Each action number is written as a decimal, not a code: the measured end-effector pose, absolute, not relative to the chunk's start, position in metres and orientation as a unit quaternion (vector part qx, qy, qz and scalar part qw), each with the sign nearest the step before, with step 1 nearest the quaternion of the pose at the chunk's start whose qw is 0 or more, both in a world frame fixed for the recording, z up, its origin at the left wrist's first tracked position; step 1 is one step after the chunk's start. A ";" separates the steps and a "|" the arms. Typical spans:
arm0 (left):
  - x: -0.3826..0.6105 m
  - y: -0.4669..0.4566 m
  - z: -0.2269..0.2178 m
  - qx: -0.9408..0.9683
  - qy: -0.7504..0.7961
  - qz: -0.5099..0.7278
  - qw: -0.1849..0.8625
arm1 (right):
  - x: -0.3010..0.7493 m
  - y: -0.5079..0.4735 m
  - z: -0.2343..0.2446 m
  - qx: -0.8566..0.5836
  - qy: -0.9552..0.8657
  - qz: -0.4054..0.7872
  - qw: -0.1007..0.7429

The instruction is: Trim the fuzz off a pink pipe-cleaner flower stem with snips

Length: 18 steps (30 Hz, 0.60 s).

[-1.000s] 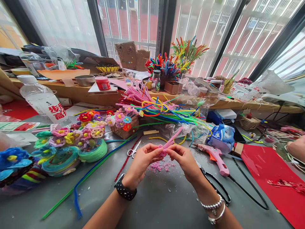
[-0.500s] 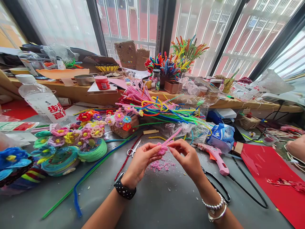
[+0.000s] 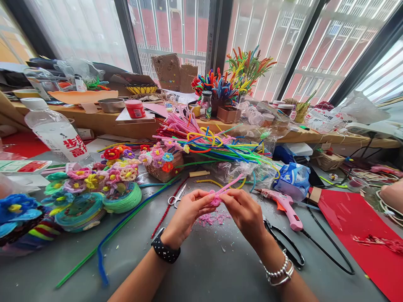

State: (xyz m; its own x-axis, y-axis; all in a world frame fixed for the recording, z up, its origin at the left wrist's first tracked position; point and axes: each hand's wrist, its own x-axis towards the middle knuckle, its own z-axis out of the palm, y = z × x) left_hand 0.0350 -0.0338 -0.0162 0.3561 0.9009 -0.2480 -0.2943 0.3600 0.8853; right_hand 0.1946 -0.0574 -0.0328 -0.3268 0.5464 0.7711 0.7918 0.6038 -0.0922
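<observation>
A pink pipe cleaner [image 3: 231, 183] is pinched between my two hands, its near end bent into a small fuzzy cluster and its tail pointing up and right. My left hand [image 3: 192, 212] grips the cluster from the left, thumb on top. From the right, my right hand [image 3: 247, 214] closes its fingertips on the same piece; part of it is hidden behind the fingers. Pink fuzz trimmings [image 3: 214, 218] lie on the grey table below. White-handled scissors [image 3: 176, 196] rest left of my left hand. Black-handled pliers [image 3: 285, 243] lie partly behind my right wrist.
A pink glue gun [image 3: 288, 209] with a black cord lies at right, beside a red sheet [image 3: 355, 235]. Pipe-cleaner flowers [image 3: 94, 180] and a water bottle [image 3: 59, 134] stand at left. Loose pipe cleaners [image 3: 214, 140] are heaped behind. Another person's hand [image 3: 392, 195] shows at far right.
My right hand has turned over and its fingers have closed in more on the pink pipe cleaner. The tail now leans further right. My left hand has barely moved.
</observation>
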 end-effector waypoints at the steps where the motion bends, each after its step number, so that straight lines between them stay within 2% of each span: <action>1: 0.035 -0.034 -0.016 0.391 0.390 0.414 0.724 | 0.194 -0.058 -0.033 -0.415 -0.803 -0.169 0.392; 9: 0.037 -0.035 -0.012 0.390 0.401 0.424 0.712 | 0.194 -0.058 -0.035 -0.406 -0.820 -0.194 0.353; 14: 0.040 -0.036 -0.011 0.397 0.411 0.444 0.690 | 0.191 -0.058 -0.036 -0.418 -0.808 -0.167 0.380; 18: 0.042 -0.037 -0.014 0.463 0.432 0.469 0.616 | 0.183 -0.058 -0.037 -0.428 -0.792 -0.137 0.413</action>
State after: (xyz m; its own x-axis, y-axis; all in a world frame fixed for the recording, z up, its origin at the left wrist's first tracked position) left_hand 0.0420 -0.0367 -0.0139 0.1872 0.9774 -0.0977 -0.1771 0.1314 0.9754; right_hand 0.1834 -0.0579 -0.0367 -0.2915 0.5652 0.7717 0.7917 0.5953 -0.1369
